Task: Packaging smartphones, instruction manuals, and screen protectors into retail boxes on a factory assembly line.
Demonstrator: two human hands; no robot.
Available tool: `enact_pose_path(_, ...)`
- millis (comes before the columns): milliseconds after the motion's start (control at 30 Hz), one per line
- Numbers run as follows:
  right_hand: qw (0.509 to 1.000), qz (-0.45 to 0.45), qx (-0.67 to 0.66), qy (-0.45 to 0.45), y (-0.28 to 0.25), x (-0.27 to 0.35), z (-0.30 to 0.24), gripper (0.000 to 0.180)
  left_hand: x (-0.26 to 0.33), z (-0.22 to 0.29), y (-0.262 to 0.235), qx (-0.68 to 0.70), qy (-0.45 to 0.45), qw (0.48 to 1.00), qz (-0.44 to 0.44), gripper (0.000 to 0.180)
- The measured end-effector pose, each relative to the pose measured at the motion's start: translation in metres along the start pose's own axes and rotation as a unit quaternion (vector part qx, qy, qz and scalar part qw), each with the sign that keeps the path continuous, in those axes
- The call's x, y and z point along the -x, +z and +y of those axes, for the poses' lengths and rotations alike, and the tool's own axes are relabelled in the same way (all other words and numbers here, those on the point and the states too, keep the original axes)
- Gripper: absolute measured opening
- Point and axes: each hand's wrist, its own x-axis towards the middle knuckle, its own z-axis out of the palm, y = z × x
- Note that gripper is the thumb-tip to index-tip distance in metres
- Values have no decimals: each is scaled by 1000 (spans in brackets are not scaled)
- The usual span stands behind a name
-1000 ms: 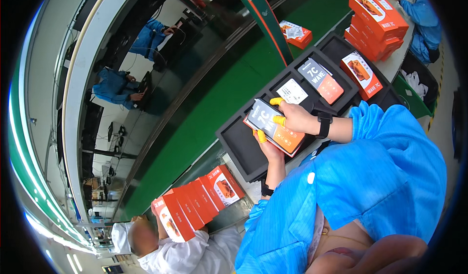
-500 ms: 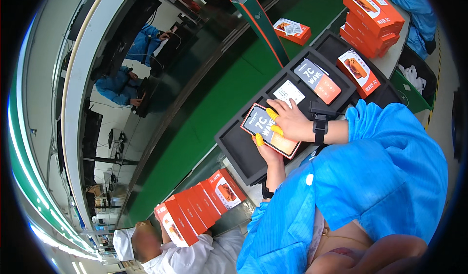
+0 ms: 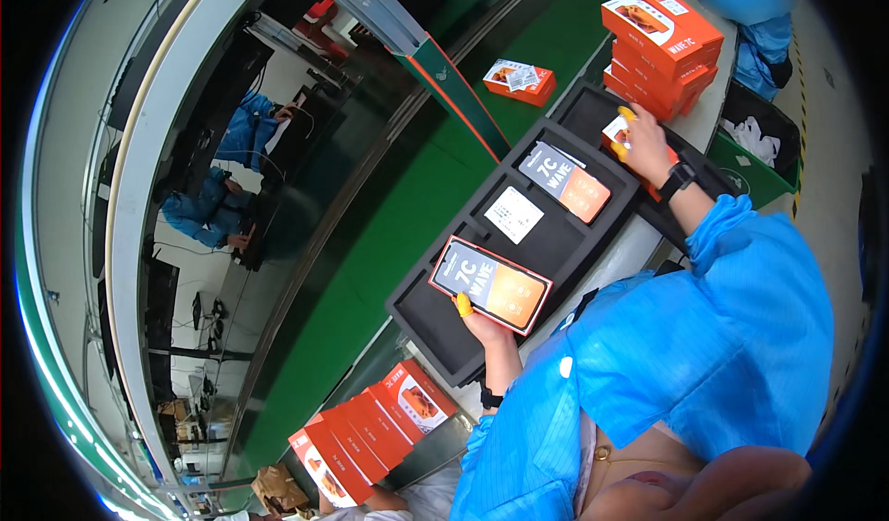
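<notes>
My left hand (image 3: 488, 329), with a yellow finger cot showing, grips the lower edge of an open red box base with a smartphone (image 3: 491, 285) lying face up in it. This base is over the black compartment tray (image 3: 435, 331). Farther right, my right hand (image 3: 645, 146) has its yellow-capped fingers around a red phone box (image 3: 612, 133) with a picture on top. My hand covers much of that box. A second smartphone (image 3: 565, 181) and a white label sheet (image 3: 514, 214) lie in the tray's other compartments.
Stacked red boxes (image 3: 662, 44) stand at the far right, by a green bin (image 3: 755, 160). A single red box (image 3: 520, 82) lies on the green surface beyond the post (image 3: 454, 90). At lower left, a person's hands hold a row of red boxes (image 3: 370, 428). Another person in blue is at upper right.
My right hand has left the smartphone and reached right onto the red box in the tray. My left hand keeps the open base. The row of boxes at lower left has shifted down slightly.
</notes>
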Motion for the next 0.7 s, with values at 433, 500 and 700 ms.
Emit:
enact_pose_path(433, 994, 24, -104, -33, -76, 19, 5, 78, -3, -3, 3, 54, 16, 998, -30, 31)
enact_pose_path(500, 957, -61, -248, -135, -102, 30, -83, 84, -1, 0, -1, 34, 27, 998, -33, 31)
enact_pose_path(700, 868, -369, -234, -234, -61, 71, -222, 81, 1, -1, 5, 19, 43, 997, -58, 42)
